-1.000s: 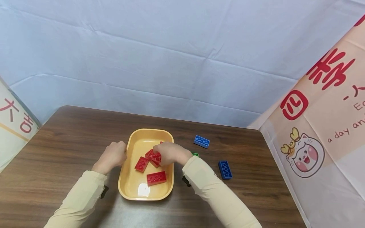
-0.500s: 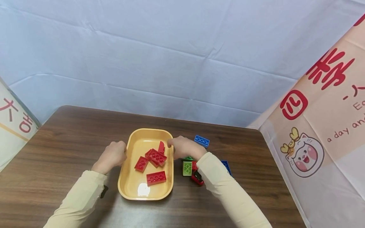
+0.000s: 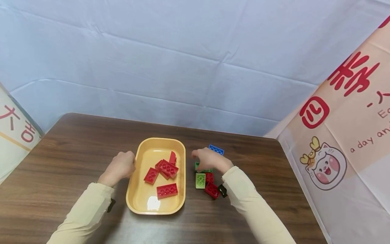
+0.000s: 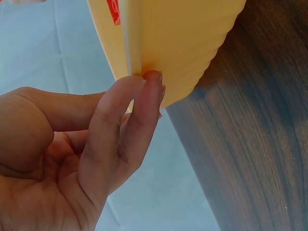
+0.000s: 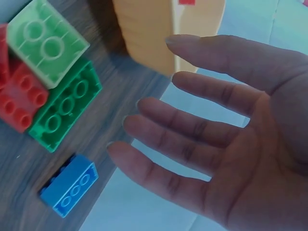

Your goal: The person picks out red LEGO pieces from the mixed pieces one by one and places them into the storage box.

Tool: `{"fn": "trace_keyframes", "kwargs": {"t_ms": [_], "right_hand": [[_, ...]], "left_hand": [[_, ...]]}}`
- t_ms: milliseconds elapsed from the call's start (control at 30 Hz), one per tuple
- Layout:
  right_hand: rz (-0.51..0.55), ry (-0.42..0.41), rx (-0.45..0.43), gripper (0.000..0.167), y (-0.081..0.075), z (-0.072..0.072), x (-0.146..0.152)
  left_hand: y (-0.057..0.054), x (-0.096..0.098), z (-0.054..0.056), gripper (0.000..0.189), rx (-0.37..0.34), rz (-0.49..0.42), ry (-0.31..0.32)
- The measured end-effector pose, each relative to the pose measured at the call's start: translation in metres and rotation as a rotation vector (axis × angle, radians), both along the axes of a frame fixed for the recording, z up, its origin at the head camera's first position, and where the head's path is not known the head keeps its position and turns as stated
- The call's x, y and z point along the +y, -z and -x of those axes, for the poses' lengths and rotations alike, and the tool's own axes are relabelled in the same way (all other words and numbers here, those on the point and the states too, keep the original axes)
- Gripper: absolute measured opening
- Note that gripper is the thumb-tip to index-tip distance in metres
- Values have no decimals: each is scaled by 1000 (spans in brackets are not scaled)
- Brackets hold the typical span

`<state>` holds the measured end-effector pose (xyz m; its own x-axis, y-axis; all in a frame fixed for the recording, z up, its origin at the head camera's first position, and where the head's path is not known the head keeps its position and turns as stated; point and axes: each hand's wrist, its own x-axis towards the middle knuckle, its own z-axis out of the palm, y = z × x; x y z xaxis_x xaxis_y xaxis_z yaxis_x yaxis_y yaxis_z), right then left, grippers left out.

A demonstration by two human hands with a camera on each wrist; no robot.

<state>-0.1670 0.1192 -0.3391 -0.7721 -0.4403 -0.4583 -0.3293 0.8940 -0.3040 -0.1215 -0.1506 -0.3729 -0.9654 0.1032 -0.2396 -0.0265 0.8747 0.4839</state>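
My left hand (image 3: 120,166) pinches the left rim of a yellow tray (image 3: 138,198); the left wrist view shows the fingertips (image 4: 151,77) at that edge. Several red building bricks lie inside, among them a long one (image 3: 167,191) near the front and one (image 3: 168,168) resting across another. To the right of the tray, my right hand (image 3: 210,159) hovers with nothing in it, its fingers spread in the right wrist view. Beneath and beside it are a dark green brick (image 5: 67,106), a light green brick (image 3: 200,181), red bricks (image 3: 212,190) and a blue brick (image 3: 217,149).
The bricks right of the tray form a loose cluster, the light green one leaning on others. A brown wooden table (image 3: 91,142) carries everything. White cloth (image 3: 182,67) hangs behind its far edge, and a printed cloth (image 3: 350,135) stands at the right.
My right hand has let go of a red brick in the tray, then moved right, out over the loose bricks. My left hand has stayed at the rim.
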Motion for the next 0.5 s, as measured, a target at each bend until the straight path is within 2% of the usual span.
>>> {"fn": "trace_keyframes", "kwargs": {"t_ms": [500], "right_hand": [[12, 33, -25, 42, 21, -10, 33]], "left_hand": [[0, 1, -1, 18, -19, -1, -4]]}}
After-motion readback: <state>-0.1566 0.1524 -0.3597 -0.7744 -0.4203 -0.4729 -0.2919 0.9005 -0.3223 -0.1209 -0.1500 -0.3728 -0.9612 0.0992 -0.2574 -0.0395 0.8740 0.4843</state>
